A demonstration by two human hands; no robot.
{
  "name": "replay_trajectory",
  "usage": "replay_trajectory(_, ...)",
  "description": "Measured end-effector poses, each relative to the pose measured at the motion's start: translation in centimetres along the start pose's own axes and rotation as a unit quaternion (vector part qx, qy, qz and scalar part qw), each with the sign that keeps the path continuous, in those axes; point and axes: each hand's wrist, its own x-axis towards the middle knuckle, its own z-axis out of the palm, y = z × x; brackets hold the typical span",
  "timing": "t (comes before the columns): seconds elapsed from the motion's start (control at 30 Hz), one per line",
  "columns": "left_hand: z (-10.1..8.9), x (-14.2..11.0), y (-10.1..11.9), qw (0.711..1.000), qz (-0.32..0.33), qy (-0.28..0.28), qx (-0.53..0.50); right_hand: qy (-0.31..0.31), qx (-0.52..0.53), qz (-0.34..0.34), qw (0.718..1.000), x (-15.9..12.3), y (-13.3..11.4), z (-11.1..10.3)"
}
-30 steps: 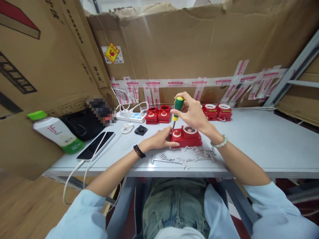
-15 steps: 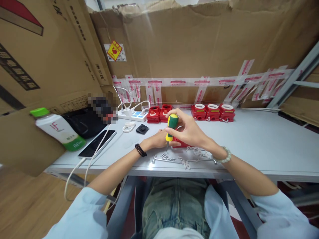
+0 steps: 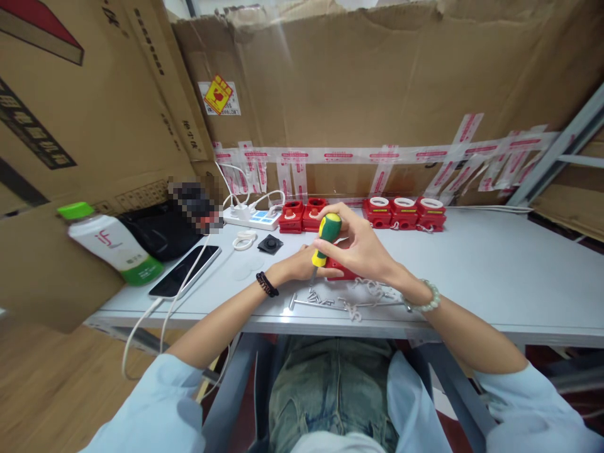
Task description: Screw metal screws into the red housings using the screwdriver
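My right hand (image 3: pixel 355 242) is closed round the green and yellow handle of a screwdriver (image 3: pixel 329 228). The shaft points down, its tip close to a small pile of screws (image 3: pixel 319 297) on the table. My left hand (image 3: pixel 302 263) lies behind the screwdriver, its fingers against a red housing (image 3: pixel 340 270) that my right hand partly covers. In front of the hands lie a long metal rod (image 3: pixel 330 306) with a crosspiece at its end and tangled white cords (image 3: pixel 372 289).
Red housings with white rings (image 3: pixel 404 214) stand at the back right. Two more red housings (image 3: pixel 302 217) are beside a white power strip (image 3: pixel 252 217). On the left are a phone (image 3: pixel 185 272), a bottle (image 3: pixel 111 244), a cable coil (image 3: pixel 245 240) and a black square part (image 3: pixel 270 244).
The screwdriver has tilted, its handle leaning further right and its tip shifting left and down toward the screws. My left hand stays at the red housing.
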Motion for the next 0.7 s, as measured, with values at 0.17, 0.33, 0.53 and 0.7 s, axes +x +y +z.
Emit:
replay_trajectory(0.17,-0.1,0.1,0.1,0.999,-0.016,-0.006,0.029,0.043,0.045,-0.01,0.998,0.3,-0.5,-1.8)
replay_trajectory(0.33,-0.1,0.3,0.1,0.996,-0.038,-0.016,0.077,0.115,0.018,-0.006,0.993,0.5,-0.5,-3.8)
replay_trajectory(0.53,-0.1,0.3,0.2,0.997,-0.035,-0.019,0.073,0.146,-0.031,0.012,0.989,0.5,0.0,-4.5)
replay_trajectory(0.7,-0.1,0.3,0.3,0.997,-0.038,-0.017,0.069,0.151,-0.052,0.005,0.987,0.3,0.2,-4.7)
